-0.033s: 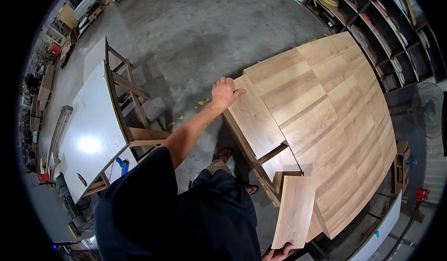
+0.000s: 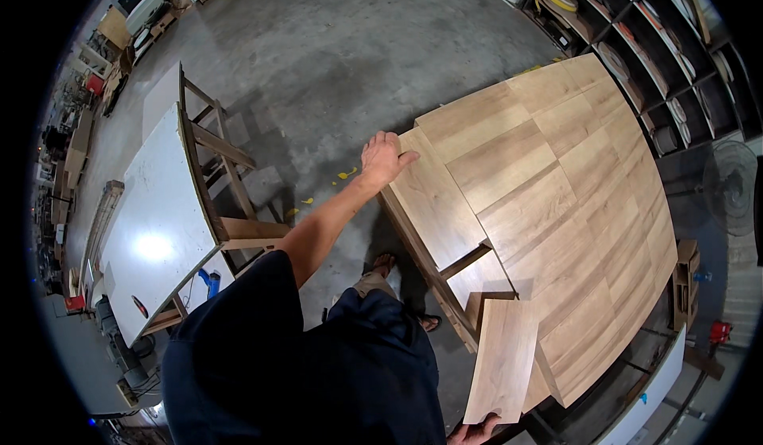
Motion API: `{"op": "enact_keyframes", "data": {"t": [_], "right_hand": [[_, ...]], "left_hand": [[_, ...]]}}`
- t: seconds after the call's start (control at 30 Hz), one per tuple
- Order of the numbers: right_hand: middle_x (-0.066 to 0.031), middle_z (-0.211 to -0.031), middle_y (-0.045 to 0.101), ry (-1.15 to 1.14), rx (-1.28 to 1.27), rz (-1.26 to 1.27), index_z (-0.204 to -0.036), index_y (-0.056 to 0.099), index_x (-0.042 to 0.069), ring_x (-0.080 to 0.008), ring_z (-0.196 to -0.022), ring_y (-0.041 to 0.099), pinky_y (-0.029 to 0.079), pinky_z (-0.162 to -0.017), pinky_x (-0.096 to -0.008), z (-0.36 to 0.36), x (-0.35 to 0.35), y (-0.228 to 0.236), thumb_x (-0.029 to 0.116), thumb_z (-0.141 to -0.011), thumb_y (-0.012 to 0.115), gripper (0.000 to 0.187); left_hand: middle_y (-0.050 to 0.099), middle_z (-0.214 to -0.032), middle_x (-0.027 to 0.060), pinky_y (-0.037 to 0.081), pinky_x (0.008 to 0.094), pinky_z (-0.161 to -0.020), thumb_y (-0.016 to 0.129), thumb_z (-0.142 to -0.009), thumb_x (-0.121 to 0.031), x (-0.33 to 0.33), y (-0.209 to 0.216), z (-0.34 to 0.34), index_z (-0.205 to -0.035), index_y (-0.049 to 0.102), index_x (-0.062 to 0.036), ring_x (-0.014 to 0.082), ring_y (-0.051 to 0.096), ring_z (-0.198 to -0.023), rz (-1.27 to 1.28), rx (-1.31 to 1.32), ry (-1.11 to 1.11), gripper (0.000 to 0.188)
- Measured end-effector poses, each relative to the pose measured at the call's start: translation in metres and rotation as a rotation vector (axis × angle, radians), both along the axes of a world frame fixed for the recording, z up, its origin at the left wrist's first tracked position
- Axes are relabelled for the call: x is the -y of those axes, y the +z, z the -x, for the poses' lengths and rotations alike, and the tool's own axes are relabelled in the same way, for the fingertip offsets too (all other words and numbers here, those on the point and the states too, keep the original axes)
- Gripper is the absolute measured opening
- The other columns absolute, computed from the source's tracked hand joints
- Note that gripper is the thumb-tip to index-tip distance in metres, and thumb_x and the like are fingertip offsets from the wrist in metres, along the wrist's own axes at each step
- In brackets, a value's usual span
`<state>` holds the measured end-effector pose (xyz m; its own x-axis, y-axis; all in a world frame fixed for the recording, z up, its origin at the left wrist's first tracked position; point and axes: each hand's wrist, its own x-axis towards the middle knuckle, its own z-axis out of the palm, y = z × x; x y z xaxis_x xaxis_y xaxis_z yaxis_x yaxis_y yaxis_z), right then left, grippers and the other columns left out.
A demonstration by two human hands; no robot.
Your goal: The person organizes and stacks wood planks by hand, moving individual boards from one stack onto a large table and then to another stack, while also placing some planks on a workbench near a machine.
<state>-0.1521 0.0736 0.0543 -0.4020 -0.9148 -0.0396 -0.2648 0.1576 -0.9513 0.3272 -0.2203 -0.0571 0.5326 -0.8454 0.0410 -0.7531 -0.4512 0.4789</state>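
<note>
The fingers of the right hand (image 2: 474, 431) are closed on the near end of a short wood board (image 2: 505, 357), and a small dark notch shows in that end, right by the fingertips. The board points away from these fingers, and its far end is over the near left corner of a big wood-look panel (image 2: 548, 199). The left hand (image 2: 385, 159) is further off, ahead of the right one and to its left. Its fingers bend over the far end of a long plank (image 2: 441, 199), with the thumb on top; I cannot tell if they squeeze it. The plank runs back from the left fingers toward the right ones, along the panel's left side. Between the two hands, at the plank's near end, there is a dark slot (image 2: 465, 261) and then a pale flat piece (image 2: 479, 276). Well to the left of the left fingers is a shiny white surface (image 2: 151, 207) on wooden legs. A blue tool (image 2: 212, 284) sits by its near right edge. Past the left fingers is the gray floor (image 2: 318, 48). Far off to their right, beyond the panel, stand dark shelves (image 2: 628, 71) full of rolls.
</note>
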Motion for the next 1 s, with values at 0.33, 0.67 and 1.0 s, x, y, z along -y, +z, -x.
{"op": "enact_keyframes", "data": {"t": [0.33, 0.67, 1.0], "right_hand": [[-0.0137, -0.137, 0.041, -0.137, 0.648, 0.055, -0.136, 0.033, -0.002, -0.0257, -0.124, 0.042, 0.032, -0.107, -0.0406, 0.042, -0.006, -0.003, 0.028, -0.096, 0.047, 0.052], [-0.0137, -0.122, 0.055, -0.331, 0.953, 0.075, -0.127, 0.045, -0.001, -0.0289, -0.112, 0.054, 0.044, -0.098, -0.0459, 0.123, -0.051, -0.015, 0.019, -0.081, 0.069, 0.056], [-0.0100, -0.111, 0.061, -0.081, 0.850, -0.130, -0.122, 0.050, -0.005, -0.0184, -0.102, 0.058, 0.043, -0.094, -0.0309, 0.082, 0.085, -0.071, 0.007, -0.087, 0.060, 0.038]], "left_hand": [[0.042, -0.131, 0.0214, 0.026, 0.0541, -0.102, 0.064, -0.076, -0.046, -0.019, 0.018, 0.037, -0.120, 0.050, 0.0013, 0.0409, 0.036, -0.122, 0.315, 0.302, -0.102, 0.066], [0.059, -0.108, 0.0162, 0.046, 0.0350, -0.083, 0.066, -0.082, -0.028, -0.130, 0.056, 0.220, -0.121, 0.051, 0.0010, 0.0271, 0.058, -0.096, -0.012, -0.711, -0.756, 0.051], [0.062, -0.104, 0.0078, 0.050, 0.0311, -0.080, 0.051, -0.092, -0.008, -0.157, 0.036, 0.235, -0.112, 0.057, -0.0003, 0.0162, 0.060, -0.093, -0.254, -1.643, -0.111, 0.023]]}}
